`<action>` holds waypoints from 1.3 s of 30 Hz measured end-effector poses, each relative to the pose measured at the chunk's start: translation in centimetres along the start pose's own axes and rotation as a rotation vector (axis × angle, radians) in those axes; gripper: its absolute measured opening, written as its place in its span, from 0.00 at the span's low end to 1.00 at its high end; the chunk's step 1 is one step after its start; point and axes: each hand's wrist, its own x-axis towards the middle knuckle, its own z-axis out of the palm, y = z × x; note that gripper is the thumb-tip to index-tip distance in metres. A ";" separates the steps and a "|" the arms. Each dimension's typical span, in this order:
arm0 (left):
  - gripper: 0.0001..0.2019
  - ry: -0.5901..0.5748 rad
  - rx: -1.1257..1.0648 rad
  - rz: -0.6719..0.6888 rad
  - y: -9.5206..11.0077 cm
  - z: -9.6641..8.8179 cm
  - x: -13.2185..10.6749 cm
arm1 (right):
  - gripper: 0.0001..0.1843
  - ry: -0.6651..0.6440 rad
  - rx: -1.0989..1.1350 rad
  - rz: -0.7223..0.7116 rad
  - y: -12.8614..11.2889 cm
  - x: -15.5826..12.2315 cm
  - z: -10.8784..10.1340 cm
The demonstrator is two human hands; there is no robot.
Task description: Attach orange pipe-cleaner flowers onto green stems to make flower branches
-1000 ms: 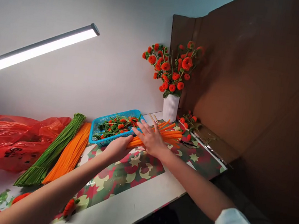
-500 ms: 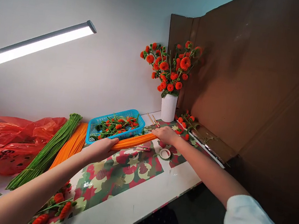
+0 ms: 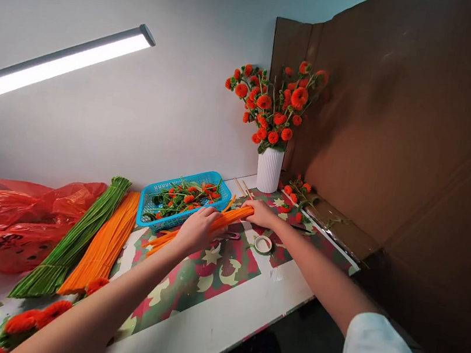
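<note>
A bundle of orange pipe cleaners [image 3: 229, 218] stretches between my two hands above the patterned table cover. My left hand [image 3: 200, 227] is closed around its middle, and loose ends fan out to the left behind it. At the bundle's right end, the fingers of my right hand [image 3: 260, 213] are closed on it. Just behind my left hand stands a blue plastic basket [image 3: 147, 201] with orange flowers on green stems [image 3: 188, 198] in it. A roll of pale tape [image 3: 263, 244] lies below my right hand. A pink-handled tool [image 3: 232, 235] is partly hidden by my left hand.
Green pipe cleaners [image 3: 76, 235] and more orange ones [image 3: 106, 242] lie at left beside a red plastic bag [image 3: 20, 221]. A white ribbed vase [image 3: 269, 171] of orange flowers stands at the back corner. A cardboard wall [image 3: 382, 139] rises on the right.
My left hand has slid right along the orange bundle, closer to my right hand. Loose ends now spread out left of it. The view has shifted slightly.
</note>
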 end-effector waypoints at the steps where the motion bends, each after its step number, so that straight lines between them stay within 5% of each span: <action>1: 0.13 0.020 0.001 -0.024 0.6 0.5 0.7 | 0.12 0.015 0.026 0.008 0.1 0.1 0.1; 6: 0.12 0.126 -0.063 -0.134 1.5 2.6 2.7 | 0.15 0.063 0.141 0.028 0.5 0.0 0.6; 11: 0.16 0.164 -0.111 -0.158 1.2 3.5 2.2 | 0.20 0.066 0.265 0.013 0.9 -0.8 0.9; 17: 0.15 0.249 -0.183 -0.212 1.3 4.4 2.1 | 0.15 0.124 0.455 0.028 1.4 -0.9 1.6; 21: 0.09 0.260 -0.172 -0.185 1.3 5.0 2.3 | 0.14 0.283 0.480 0.021 1.3 -0.7 0.9; 24: 0.08 0.178 -0.120 -0.172 1.2 5.2 2.4 | 0.10 0.411 0.646 0.003 0.2 -1.0 -0.2; 34: 0.11 0.032 0.104 -0.095 1.4 4.4 3.3 | 0.07 0.370 1.024 -0.085 -4.6 -3.4 -1.5; 39: 0.06 0.217 -0.151 -0.125 2.7 3.5 3.0 | 0.05 0.310 1.057 -0.158 -6.0 -4.2 -1.8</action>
